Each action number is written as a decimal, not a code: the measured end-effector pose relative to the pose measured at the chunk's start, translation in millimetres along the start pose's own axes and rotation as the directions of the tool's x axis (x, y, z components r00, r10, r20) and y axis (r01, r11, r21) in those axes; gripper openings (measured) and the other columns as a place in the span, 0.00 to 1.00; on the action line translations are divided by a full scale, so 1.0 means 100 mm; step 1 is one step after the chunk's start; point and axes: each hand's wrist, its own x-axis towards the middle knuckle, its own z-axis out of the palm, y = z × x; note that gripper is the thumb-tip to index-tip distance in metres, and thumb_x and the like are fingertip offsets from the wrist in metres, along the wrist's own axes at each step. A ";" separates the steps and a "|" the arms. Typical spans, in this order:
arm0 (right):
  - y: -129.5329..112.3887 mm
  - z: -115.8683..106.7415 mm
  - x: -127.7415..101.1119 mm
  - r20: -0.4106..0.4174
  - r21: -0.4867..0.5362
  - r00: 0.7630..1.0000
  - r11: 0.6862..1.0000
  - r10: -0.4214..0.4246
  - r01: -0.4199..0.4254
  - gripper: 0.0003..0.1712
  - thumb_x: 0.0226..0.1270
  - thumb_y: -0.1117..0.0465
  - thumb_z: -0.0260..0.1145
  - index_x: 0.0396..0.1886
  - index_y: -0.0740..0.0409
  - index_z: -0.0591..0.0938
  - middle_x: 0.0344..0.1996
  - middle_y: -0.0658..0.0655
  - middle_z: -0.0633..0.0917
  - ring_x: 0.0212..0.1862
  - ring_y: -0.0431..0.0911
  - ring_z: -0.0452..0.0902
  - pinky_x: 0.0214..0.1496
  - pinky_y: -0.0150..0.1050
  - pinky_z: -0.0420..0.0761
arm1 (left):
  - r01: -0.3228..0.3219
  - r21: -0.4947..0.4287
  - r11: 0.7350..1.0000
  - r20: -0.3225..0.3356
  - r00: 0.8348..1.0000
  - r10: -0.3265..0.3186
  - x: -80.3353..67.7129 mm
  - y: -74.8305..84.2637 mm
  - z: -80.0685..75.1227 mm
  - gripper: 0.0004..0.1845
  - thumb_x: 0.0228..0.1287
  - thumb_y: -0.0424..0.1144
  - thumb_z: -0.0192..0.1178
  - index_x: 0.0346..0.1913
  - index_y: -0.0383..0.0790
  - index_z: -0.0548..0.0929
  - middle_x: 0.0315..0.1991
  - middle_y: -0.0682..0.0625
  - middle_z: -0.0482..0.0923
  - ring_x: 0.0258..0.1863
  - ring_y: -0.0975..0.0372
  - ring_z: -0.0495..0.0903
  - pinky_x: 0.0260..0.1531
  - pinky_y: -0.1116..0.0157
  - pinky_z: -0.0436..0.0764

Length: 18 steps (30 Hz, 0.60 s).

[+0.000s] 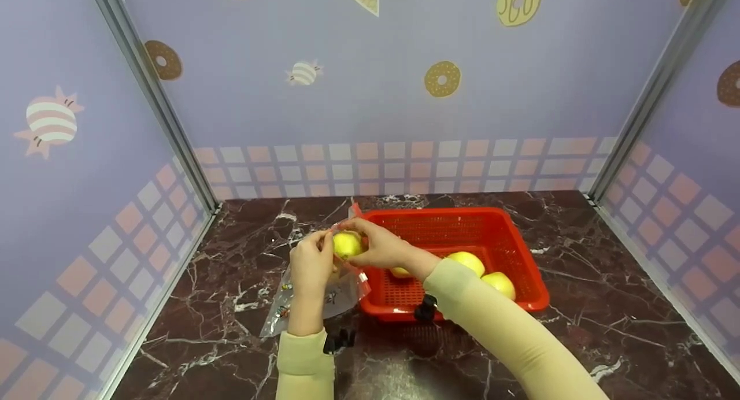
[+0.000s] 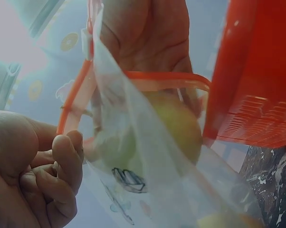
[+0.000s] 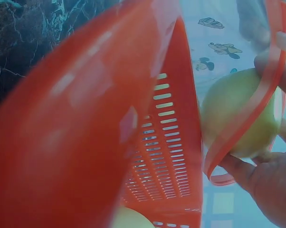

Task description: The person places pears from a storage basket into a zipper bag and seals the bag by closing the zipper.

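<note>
A round yellow fruit sits at the mouth of a clear zip bag with a red zip strip. My right hand grips this fruit from above, just left of the red basket. My left hand pinches the bag's rim and holds the mouth apart. In the left wrist view the fruit shows through the plastic under the right hand's palm. The right wrist view has the fruit crossed by the zip strip.
The red basket holds three more yellow fruits and stands mid-table on dark marble. Purple patterned walls close in the left, back and right. The basket wall fills much of the right wrist view.
</note>
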 end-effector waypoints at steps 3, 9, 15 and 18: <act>-0.03 -0.02 -0.01 0.004 -0.003 1.000 1.000 0.002 -0.002 0.39 0.62 0.68 0.73 0.73 0.57 0.72 0.71 0.60 0.75 0.68 0.61 0.75 0.65 0.56 0.80 | 0.022 -0.033 0.999 0.035 0.999 -0.021 0.00 0.00 -0.01 0.14 0.74 0.40 0.59 0.50 0.37 0.90 0.20 0.48 0.85 0.09 0.67 0.77 0.21 0.64 0.77; -0.04 -0.08 -0.03 0.011 -0.018 1.000 1.000 -0.001 0.002 0.36 0.65 0.65 0.74 0.72 0.54 0.74 0.71 0.56 0.77 0.70 0.59 0.75 0.71 0.57 0.75 | 0.021 -0.014 1.000 0.031 0.999 -0.021 0.00 0.01 -0.03 0.14 0.75 0.42 0.58 0.50 0.38 0.90 0.21 0.48 0.83 0.10 0.68 0.76 0.20 0.65 0.75; -0.03 -0.12 -0.04 0.014 0.014 1.000 1.000 0.005 -0.005 0.33 0.65 0.65 0.73 0.69 0.58 0.75 0.70 0.59 0.77 0.70 0.62 0.74 0.71 0.59 0.74 | 0.024 -0.045 0.999 0.049 0.999 -0.021 0.00 0.00 -0.03 0.14 0.76 0.40 0.58 0.50 0.36 0.89 0.19 0.48 0.82 0.08 0.70 0.75 0.16 0.69 0.72; -0.03 -0.14 -0.05 0.021 0.014 1.000 1.000 0.014 -0.015 0.32 0.65 0.64 0.74 0.69 0.59 0.75 0.69 0.59 0.77 0.70 0.63 0.74 0.71 0.58 0.74 | 0.030 -0.053 0.998 0.056 0.998 -0.027 0.00 0.01 -0.03 0.14 0.76 0.41 0.57 0.51 0.36 0.89 0.20 0.46 0.83 0.08 0.70 0.75 0.15 0.69 0.73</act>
